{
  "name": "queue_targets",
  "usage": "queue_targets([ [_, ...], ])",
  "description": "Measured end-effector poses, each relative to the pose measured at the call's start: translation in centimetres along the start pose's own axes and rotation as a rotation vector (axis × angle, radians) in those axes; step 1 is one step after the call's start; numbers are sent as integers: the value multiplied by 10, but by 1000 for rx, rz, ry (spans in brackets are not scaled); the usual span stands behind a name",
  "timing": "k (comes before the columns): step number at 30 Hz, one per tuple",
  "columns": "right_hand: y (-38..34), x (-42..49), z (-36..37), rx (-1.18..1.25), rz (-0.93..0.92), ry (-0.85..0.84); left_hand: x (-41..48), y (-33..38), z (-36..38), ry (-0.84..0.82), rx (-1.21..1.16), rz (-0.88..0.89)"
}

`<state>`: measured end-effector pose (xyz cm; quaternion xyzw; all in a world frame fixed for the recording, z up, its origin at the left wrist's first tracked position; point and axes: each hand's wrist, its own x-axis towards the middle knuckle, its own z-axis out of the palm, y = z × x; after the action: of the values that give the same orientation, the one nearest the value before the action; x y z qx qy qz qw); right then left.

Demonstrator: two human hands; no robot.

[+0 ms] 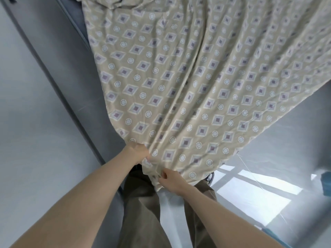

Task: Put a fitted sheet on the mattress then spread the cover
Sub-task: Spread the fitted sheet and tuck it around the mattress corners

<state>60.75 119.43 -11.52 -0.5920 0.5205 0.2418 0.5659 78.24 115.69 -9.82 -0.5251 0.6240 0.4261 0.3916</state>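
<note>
The beige patterned sheet (179,77) runs long-ways from the person's hands up and away to the top, pulled tight above the shiny floor (286,133). The left hand (137,153) grips its near edge. The right hand (170,179) pinches the bunched corner just beside it.

Sheet (188,77): beige, repeat print of lilac diamonds with purple centres, white ringed circles between. Trousers (141,203): olive-brown, plain. Floor (35,140): pale grey, glossy. Mattress (78,17): grey-blue.
</note>
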Motion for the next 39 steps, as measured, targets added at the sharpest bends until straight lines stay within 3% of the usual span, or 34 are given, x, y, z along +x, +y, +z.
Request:
queue_targets([
  [6,6,-1,-1,-148,27,-50,1,-8,16,43,-8,-25],
  [10,1,-6,-7,-142,-11,244,7,-12,23,237,-117,-27],
  [13,4,-7,-26,-234,-34,475,11,-3,9,543,-445,-124],
  [16,17,-3,-48,-291,-43,522,17,11,-16,683,-674,-178],
  [21,42,-4,-61,-397,27,342,37,24,-45,690,-655,-259],
  [28,55,-4,-57,-654,-38,336,60,19,-52,719,-574,-315],
  [34,56,-1,-56,-464,-118,347,52,16,-55,669,-399,-345],
  [39,49,-1,-55,-493,-113,294,44,13,-49,644,-355,-386],
])
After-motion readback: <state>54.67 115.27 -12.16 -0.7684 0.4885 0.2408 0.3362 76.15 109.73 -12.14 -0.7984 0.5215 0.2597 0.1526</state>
